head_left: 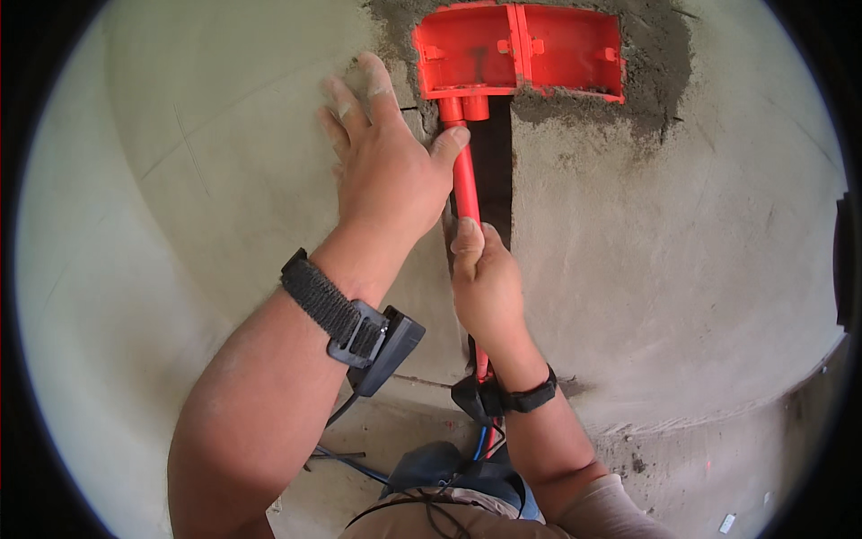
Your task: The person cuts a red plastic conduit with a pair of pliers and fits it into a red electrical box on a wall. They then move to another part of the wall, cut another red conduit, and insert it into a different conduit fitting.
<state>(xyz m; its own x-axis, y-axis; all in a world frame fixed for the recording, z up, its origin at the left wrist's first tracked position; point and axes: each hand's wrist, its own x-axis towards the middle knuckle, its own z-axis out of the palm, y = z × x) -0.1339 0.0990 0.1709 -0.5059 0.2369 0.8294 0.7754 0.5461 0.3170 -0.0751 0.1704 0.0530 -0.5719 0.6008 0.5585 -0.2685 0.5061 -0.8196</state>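
Observation:
A red conduit pipe point(465, 184) runs down a slot cut in the wall. Its upper end meets a short socket under the double red electrical back box point(467, 54). My left hand point(386, 153) lies with fingers spread on the wall left of the slot, its thumb pressing against the pipe just below the socket. Lower down, my right hand point(487, 283) is closed around the pipe, thumb on its front. A second red socket point(476, 108) beside the first has no pipe in it. Below my right hand, part of the pipe is hidden by the wrist.
Dark wet mortar point(655, 63) surrounds the box. The open slot point(492, 171) continues down the plastered wall point(673, 242). Black devices are strapped to both wrists, the left one point(386, 350) trailing a cable. Blue tubing point(355, 464) lies near the floor, where a small white scrap point(727, 523) shows.

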